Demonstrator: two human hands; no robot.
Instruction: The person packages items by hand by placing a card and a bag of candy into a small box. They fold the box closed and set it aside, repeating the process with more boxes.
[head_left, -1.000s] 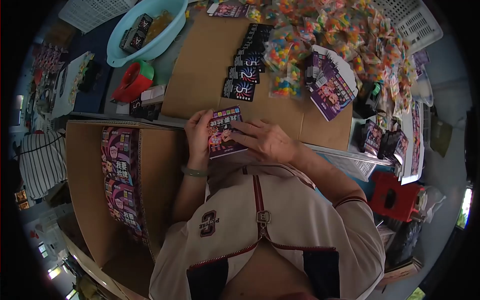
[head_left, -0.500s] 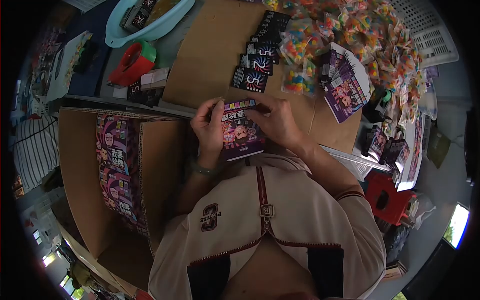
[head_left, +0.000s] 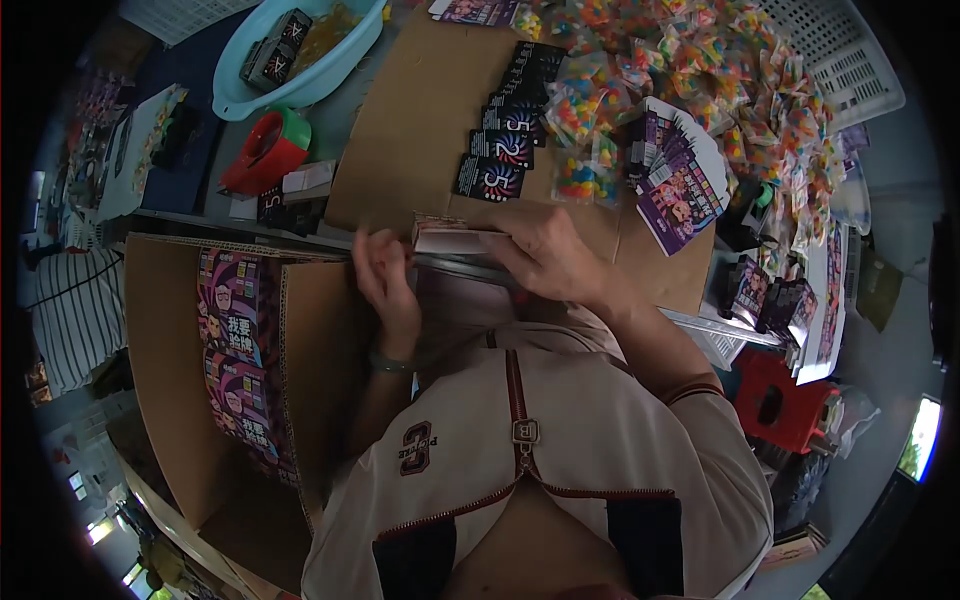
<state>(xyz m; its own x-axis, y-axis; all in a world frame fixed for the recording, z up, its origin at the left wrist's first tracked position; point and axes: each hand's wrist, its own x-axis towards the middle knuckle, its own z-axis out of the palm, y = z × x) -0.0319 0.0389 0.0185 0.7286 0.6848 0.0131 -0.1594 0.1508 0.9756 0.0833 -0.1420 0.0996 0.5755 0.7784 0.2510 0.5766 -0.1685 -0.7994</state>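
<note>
A small box (head_left: 450,241), its pale side facing up, is at the near edge of the cardboard sheet (head_left: 400,130). My right hand (head_left: 550,255) grips its right end. My left hand (head_left: 386,280) is just left of the box, slightly blurred, with its fingers apart and nothing in them. Beyond the box lies a row of black card packs (head_left: 490,177) with coloured bursts. To the right, purple printed cartons (head_left: 680,200) are fanned out beside a large heap of clear candy bags (head_left: 690,70).
An open carton (head_left: 160,370) with purple boxes (head_left: 235,400) stands at the left. A blue basin (head_left: 232,85) and a red-green tape dispenser (head_left: 264,152) are at the back left. A white basket (head_left: 870,80) is at the back right, a red stool (head_left: 775,400) at the right.
The purple printed face held between both hands has turned out of sight, and a pale side now shows. My left hand has let go and moved left. The view has shifted slightly.
</note>
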